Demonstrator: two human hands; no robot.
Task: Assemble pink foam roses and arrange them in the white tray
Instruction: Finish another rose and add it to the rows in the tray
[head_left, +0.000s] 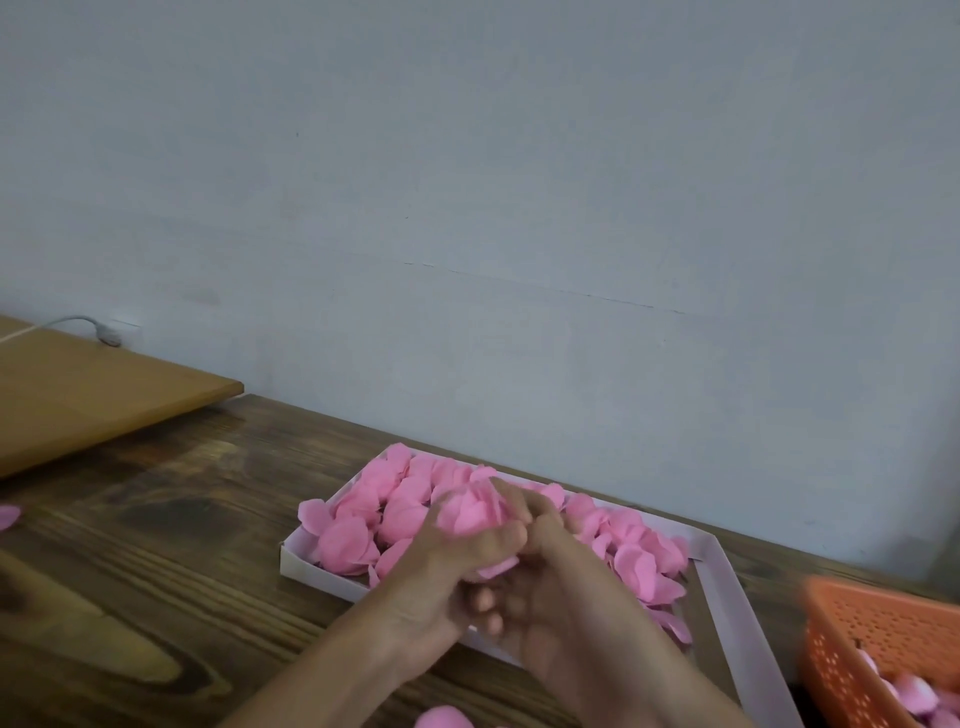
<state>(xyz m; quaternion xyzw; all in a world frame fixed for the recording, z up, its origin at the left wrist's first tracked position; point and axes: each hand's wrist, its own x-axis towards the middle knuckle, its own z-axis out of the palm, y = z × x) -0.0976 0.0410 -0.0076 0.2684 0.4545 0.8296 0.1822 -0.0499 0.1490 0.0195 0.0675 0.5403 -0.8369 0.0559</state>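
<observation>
Hands (498, 582) cup soft, rounded pink foam rose (475, 512) above white tray (737, 613).

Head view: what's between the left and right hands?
A pink foam rose, gripped by the left hand and right hand over the white cardboard tray; head view.

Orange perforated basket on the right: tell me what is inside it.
Pink foam pieces lie in the orange perforated plastic basket; its side wall and the frame edge hide the rest.

bare left grip (457, 571), bare right grip (556, 587)
</observation>
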